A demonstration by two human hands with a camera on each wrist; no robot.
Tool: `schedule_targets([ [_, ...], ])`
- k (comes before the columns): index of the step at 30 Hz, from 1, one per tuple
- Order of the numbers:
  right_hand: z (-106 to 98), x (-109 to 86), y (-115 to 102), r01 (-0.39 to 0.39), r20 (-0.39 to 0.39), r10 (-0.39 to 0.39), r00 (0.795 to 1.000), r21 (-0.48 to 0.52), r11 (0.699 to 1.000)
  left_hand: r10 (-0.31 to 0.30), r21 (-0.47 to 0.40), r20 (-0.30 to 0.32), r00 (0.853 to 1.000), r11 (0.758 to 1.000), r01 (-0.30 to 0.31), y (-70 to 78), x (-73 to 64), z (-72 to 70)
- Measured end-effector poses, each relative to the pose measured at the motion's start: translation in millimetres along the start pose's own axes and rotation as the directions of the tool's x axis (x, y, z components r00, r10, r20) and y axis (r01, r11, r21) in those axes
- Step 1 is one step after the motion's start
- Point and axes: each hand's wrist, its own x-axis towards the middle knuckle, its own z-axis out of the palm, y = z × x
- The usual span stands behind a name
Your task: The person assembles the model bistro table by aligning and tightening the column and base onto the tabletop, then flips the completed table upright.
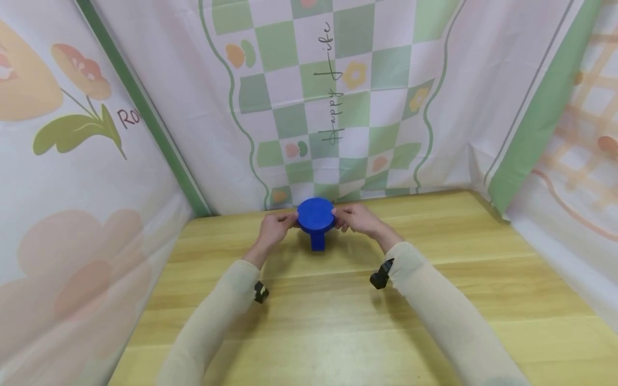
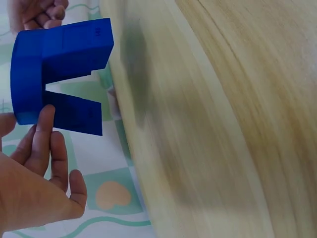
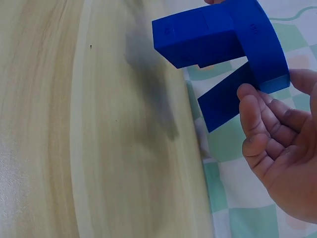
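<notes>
A blue stool-shaped piece [image 1: 316,215] with a round, flat top and blocky legs is up near the table's back edge. My left hand [image 1: 275,229] pinches the left side of its round top; the left wrist view shows the fingers [image 2: 45,121] against the underside. On the opposite side, my right hand [image 1: 359,219] pinches the rim, its fingers [image 3: 250,106] tucked beneath the top. Seen from both wrists, the legs [image 2: 79,47] point down toward the table, and a soft shadow falls on the wood. Small marks on the blue faces are too faint to read.
The wood-grain table [image 1: 314,327] stretches toward me. Behind it hangs a checked green and white cloth [image 1: 328,107], with printed fabric [image 1: 72,225] along the left and more [image 1: 589,177] along the right. Dark wrist cameras [image 1: 381,274] sit at both sleeves.
</notes>
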Motion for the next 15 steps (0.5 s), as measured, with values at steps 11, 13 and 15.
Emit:
schedule_targets([
  [11,6.5,1.6,4.9,-0.047,0.03,0.048,0.998,-0.02,0.999,-0.049,0.143,-0.013,0.999,0.988,0.051,-4.7,-2.8,6.5],
  [13,8.3,2.9,6.2,-0.049,0.031,0.05,0.998,-0.023,0.999,-0.054,0.152,-0.004,0.999,0.987,0.054,-5.4,-2.4,6.9],
  [15,10.6,3.9,8.3,-0.054,0.032,0.054,0.998,-0.025,0.998,-0.06,0.165,0.006,0.998,0.985,0.058,-6.9,-2.0,8.3],
])
